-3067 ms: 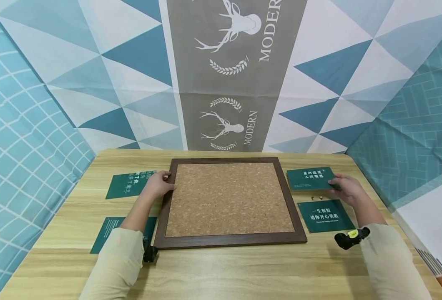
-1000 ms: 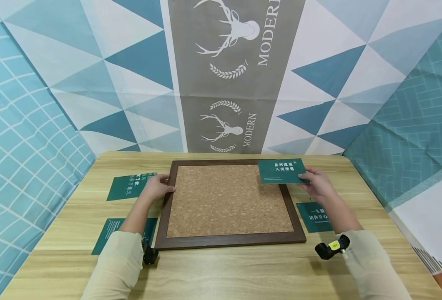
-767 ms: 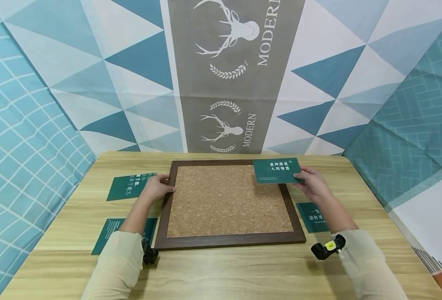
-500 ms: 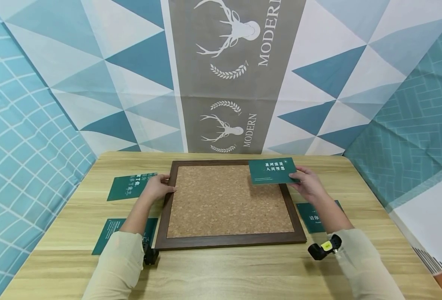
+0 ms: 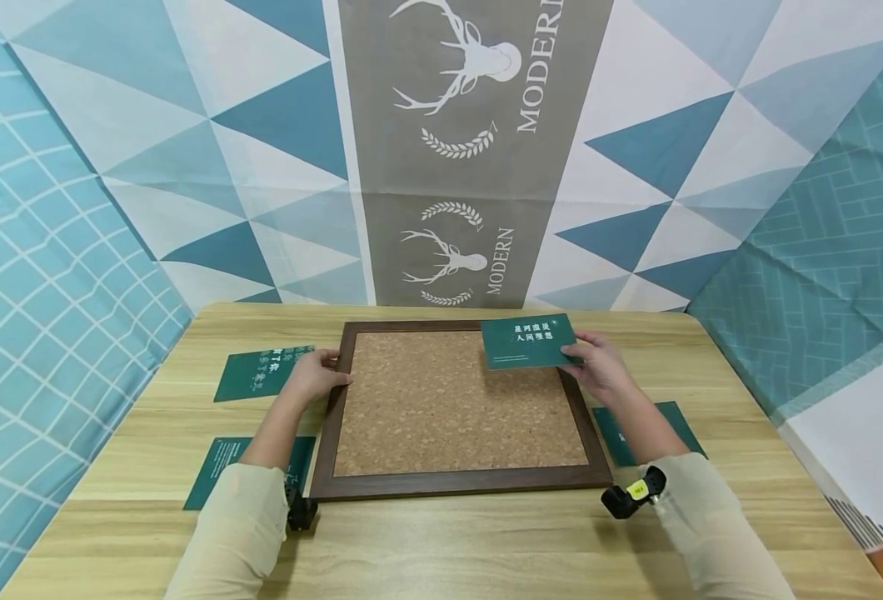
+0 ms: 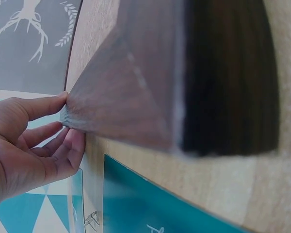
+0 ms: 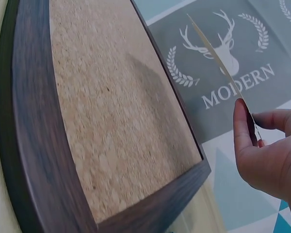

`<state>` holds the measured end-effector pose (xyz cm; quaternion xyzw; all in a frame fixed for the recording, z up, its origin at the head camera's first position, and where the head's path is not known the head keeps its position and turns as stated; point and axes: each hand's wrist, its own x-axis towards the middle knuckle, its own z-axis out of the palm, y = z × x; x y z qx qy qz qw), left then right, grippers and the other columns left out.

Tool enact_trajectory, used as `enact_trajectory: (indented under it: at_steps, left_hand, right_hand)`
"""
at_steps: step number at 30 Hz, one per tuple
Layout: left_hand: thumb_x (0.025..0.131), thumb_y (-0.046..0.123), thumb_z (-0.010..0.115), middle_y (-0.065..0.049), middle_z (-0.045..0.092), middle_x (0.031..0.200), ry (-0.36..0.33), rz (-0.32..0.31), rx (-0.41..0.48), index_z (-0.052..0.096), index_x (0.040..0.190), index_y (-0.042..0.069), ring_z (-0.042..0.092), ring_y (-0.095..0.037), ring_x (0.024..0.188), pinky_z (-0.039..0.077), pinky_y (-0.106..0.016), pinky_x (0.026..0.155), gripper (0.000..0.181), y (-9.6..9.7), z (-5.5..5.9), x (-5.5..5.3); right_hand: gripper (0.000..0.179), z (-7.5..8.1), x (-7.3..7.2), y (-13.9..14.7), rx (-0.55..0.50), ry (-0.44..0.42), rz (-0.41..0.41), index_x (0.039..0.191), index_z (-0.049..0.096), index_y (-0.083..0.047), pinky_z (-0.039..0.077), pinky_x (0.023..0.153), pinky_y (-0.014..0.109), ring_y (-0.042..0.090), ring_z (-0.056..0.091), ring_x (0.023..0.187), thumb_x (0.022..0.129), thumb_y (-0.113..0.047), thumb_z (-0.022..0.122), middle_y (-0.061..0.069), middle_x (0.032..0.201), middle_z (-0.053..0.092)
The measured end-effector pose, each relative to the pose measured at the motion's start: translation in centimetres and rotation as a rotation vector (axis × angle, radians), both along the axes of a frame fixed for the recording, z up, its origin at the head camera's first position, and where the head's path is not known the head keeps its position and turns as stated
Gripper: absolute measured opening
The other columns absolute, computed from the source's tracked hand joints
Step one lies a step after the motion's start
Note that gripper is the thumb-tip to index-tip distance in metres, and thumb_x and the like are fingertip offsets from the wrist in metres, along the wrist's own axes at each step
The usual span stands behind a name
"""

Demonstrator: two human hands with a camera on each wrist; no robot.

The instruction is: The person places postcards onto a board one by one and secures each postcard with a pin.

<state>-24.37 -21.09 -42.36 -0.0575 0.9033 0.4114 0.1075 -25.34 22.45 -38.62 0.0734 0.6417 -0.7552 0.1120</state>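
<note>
A cork board [image 5: 460, 400] with a dark brown wooden frame lies flat on the table. My left hand [image 5: 312, 375] holds the frame's left edge near the far corner; in the left wrist view the thumb [image 6: 51, 104] is on one face and the fingers curl at the edge. Between thumb and fingers, my right hand [image 5: 601, 364] pinches the right end of a green card [image 5: 527, 342] printed with white characters. The card hangs over the board's far right part, casting a shadow on the cork. Edge-on in the right wrist view, the card [image 7: 218, 58] looks like a thin strip.
Two more green cards lie left of the board, a far one [image 5: 250, 375] and a near one [image 5: 212, 471] partly under the left sleeve. Another green card [image 5: 677, 421] lies to the right, partly hidden by the right forearm. A patterned cloth [image 5: 441, 208] hangs behind the table.
The right hand has carried the green card from the table at right leftward, over the board's far right part. The left hand has kept its place on the frame.
</note>
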Motion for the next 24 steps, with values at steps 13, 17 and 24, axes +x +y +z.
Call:
enact_trajectory:
  at_steps: [13, 17, 24]
  left_hand:
    - [0.091, 0.017, 0.060, -0.029, 0.039, 0.139, -0.001, -0.004, 0.001, 0.033, 0.143, -0.003, 0.040, -0.044, 0.126, 0.041, -0.053, 0.099, 0.062, 0.0, -0.1, 0.1]
    - [0.091, 0.017, 0.060, -0.029, 0.039, 0.139, -0.005, -0.002, -0.001, 0.033, 0.142, -0.003, 0.040, -0.044, 0.126, 0.040, -0.053, 0.100, 0.062, 0.0, 0.0, 0.1]
    - [0.091, 0.018, 0.060, -0.028, 0.039, 0.140, -0.008, -0.008, 0.007, 0.032, 0.143, -0.003, 0.039, -0.044, 0.127, 0.041, -0.052, 0.100, 0.062, 0.0, 0.0, 0.1]
  right_hand:
    - [0.064, 0.0, -0.3, -1.8, -0.056, -0.019, -0.006, 0.146, 0.012, 0.003, 0.053, 0.070, 0.016, 0.005, 0.063, 0.078, 0.092, 0.007, 0.045, 0.008, 0.116, 0.041]
    - [0.065, -0.1, -0.5, -2.7, -0.052, -0.035, -0.030, 0.146, 0.013, 0.002, 0.053, 0.068, 0.015, 0.005, 0.062, 0.076, 0.091, 0.007, 0.046, 0.010, 0.121, 0.039]
    - [0.063, -0.1, -0.8, -4.0, -0.047, -0.045, -0.042, 0.146, 0.017, 0.002, 0.053, 0.067, 0.016, 0.006, 0.061, 0.077, 0.090, 0.006, 0.046, 0.014, 0.131, 0.034]
